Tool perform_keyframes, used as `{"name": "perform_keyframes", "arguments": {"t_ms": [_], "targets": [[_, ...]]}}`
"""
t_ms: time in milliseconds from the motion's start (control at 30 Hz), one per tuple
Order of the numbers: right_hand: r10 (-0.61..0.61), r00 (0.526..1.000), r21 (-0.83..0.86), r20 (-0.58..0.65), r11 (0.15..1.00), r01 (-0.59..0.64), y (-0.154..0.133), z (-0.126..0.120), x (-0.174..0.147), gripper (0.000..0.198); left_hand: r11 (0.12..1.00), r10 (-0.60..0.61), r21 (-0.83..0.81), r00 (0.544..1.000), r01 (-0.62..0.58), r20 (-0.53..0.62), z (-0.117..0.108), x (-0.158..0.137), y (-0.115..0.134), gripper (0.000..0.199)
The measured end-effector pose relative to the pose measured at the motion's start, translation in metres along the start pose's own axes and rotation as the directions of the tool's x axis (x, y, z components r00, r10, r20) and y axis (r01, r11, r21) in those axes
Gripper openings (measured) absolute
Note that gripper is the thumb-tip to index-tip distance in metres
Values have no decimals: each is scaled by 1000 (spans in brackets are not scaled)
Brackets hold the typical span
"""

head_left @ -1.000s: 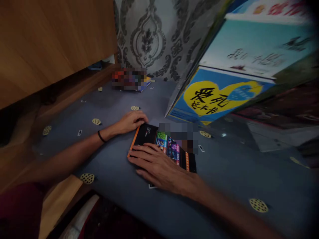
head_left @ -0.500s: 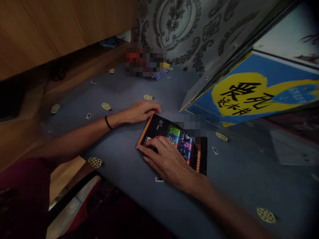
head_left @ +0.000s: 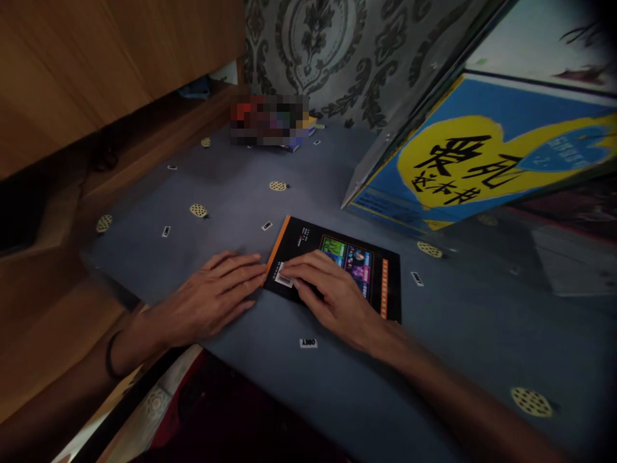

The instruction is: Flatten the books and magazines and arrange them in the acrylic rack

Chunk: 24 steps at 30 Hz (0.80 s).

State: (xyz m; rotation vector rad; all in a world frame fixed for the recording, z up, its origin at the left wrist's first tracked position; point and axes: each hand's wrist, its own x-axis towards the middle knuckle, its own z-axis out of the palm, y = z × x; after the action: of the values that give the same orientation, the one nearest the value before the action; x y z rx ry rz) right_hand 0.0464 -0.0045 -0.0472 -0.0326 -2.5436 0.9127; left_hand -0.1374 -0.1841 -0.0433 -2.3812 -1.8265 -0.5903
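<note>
A black book (head_left: 301, 235) with an orange spine, small colourful pictures and a white barcode lies flat on the grey-blue table. My left hand (head_left: 212, 296) rests palm down on the tabletop, fingers stretched out, with the tips at the near end of the spine. Across the book's near part lies my right hand (head_left: 337, 299), its fingers slightly bent and the tips beside the barcode (head_left: 283, 276). It grips nothing that I can see, and it covers some of the pictures.
A blue and yellow box-like panel (head_left: 385, 199) with large black characters stands at the right. At the back, a blurred-out pile, books by its edge (head_left: 301, 134), sits near the patterned wall (head_left: 313, 38). Wooden cabinetry (head_left: 120, 58) borders the left.
My left hand has moved from the far end of the spine towards me, to its near end. The book's raised cover now lies flatter. My right hand has shifted slightly, exposing the barcode.
</note>
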Motion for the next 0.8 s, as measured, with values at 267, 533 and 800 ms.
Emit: {"name": "perform_keyframes", "arguments": {"t_ms": [267, 533, 800], "targets": [[-115, 966, -316, 233, 930, 187, 1, 6, 2, 38, 999, 3, -40, 1000, -3, -1, -3, 1, 4, 38], [-108, 955, -297, 278, 936, 192, 2, 1, 8, 39, 986, -44, -160, 999, 45, 6, -10, 9, 6, 36], [-113, 954, -312, 279, 929, 201, 9, -2, 13, 41, 991, -28, -132, 1000, 29, 7, -5, 10, 2, 30]]}}
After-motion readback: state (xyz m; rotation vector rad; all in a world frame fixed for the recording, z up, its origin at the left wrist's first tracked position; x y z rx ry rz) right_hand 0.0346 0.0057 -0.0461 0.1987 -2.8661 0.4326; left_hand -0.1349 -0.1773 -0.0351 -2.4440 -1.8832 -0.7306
